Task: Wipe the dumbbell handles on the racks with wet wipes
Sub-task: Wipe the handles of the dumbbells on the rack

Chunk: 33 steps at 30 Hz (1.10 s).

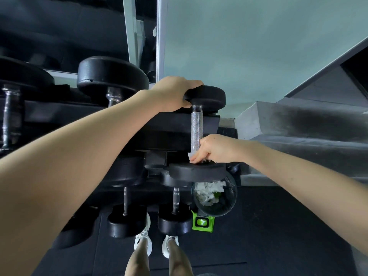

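While used wipes are seen heaped in the bin (233, 193) low beside the rack (175, 124), the wiping of one dumbbell (197, 172) there is judged to be under way. The right grip (215, 148) is curled round a wet wipe (190, 156), which is pressed to the near end of the ridged handle (196, 128). The far weight is clasped by the left grip (175, 92), fingers bent over its rim. Next, the wipe would need to be drawn along the bare handle towards the far end, the dumbbell being held steady.
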Tool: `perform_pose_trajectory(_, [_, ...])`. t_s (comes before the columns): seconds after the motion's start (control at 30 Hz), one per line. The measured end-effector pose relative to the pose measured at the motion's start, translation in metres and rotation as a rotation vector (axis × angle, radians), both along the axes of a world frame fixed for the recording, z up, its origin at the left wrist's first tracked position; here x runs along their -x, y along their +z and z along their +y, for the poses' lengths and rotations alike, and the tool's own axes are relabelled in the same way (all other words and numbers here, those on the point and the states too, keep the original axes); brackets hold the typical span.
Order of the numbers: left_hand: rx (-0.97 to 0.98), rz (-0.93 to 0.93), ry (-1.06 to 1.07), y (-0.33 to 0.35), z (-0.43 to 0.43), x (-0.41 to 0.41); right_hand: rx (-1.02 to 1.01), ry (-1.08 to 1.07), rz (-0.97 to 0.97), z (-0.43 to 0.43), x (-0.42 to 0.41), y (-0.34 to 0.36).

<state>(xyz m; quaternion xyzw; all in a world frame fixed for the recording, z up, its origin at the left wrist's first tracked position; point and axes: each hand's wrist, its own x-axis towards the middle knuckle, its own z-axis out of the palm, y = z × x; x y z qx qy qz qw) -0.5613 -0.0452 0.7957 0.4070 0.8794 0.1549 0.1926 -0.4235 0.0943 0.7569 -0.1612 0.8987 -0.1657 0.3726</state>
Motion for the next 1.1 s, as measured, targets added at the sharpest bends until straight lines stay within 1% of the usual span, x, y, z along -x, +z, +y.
perform_pose_trajectory(0.1, [0.000, 0.011, 0.036, -0.001, -0.006, -0.005, 0.046, -0.171, -0.125, 0.009, -0.004, 0.013])
perform_pose_trajectory(0.17, [-0.012, 0.034, 0.061, 0.001, -0.015, -0.008, 0.103, -0.282, -0.148, 0.018, -0.012, 0.023])
perform_pose_trajectory(0.23, [-0.030, 0.046, 0.085, 0.005, -0.027, -0.012, 0.193, -0.417, -0.126, 0.023, -0.020, 0.039])
perform_pose_trajectory(0.33, [-0.069, 0.042, 0.147, 0.012, -0.050, -0.020, 0.300, -0.541, -0.028, 0.019, -0.025, 0.055])
perform_pose_trajectory(0.5, [-0.092, 0.082, 0.261, 0.021, -0.101, -0.029, 0.501, -0.784, 0.131, -0.004, -0.012, 0.060])
perform_pose_trajectory(0.67, [-0.135, 0.135, 0.394, 0.024, -0.157, -0.029, 0.681, -0.892, 0.143, -0.054, 0.009, 0.065])
perform_pose_trajectory(0.8, [-0.130, 0.107, 0.473, 0.021, -0.204, -0.019, 0.687, -0.934, 0.127, -0.106, 0.020, 0.057])
perform_pose_trajectory(0.87, [-0.139, 0.101, 0.486, 0.018, -0.226, -0.010, 0.693, -0.994, 0.123, -0.131, 0.024, 0.049])
perform_pose_trajectory(1.0, [-0.183, 0.074, 0.477, 0.016, -0.263, 0.012, 0.672, -1.243, 0.178, -0.179, 0.032, 0.036])
perform_pose_trajectory(1.1, [-0.218, 0.080, 0.406, 0.013, -0.284, 0.027, 0.609, -1.414, 0.271, -0.208, 0.037, 0.025])
